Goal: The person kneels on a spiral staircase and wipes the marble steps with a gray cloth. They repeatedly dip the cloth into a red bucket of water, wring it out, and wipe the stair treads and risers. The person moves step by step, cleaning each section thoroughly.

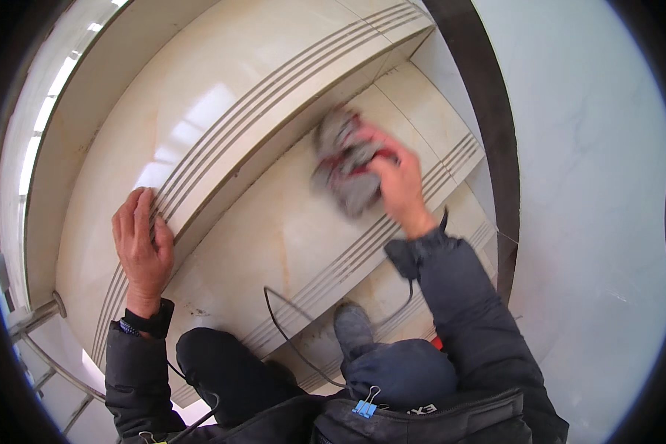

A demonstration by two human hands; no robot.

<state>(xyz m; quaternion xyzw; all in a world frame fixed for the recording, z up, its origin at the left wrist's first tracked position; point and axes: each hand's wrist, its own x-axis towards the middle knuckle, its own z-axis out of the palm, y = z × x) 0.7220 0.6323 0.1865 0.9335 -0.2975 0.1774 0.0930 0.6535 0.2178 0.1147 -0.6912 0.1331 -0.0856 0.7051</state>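
Note:
My right hand point(397, 172) grips a crumpled grey and red cloth point(352, 191) against a cream tiled stair tread point(277, 233). Both hand and cloth look blurred. The cloth lies near the foot of the riser behind that tread. One step higher, my left hand point(143, 238) rests on the front edge of the upper tread point(211, 72), over its dark grooved lines. Its fingers lie on the tile and its thumb is at the edge; it holds nothing.
A metal railing point(61, 372) stands at the lower left. Along the right runs a dark skirting strip point(502, 139) below a pale marble-look wall point(583, 166). A black cable point(288, 336) loops past my knees. My shoe point(352, 324) stands on a lower step.

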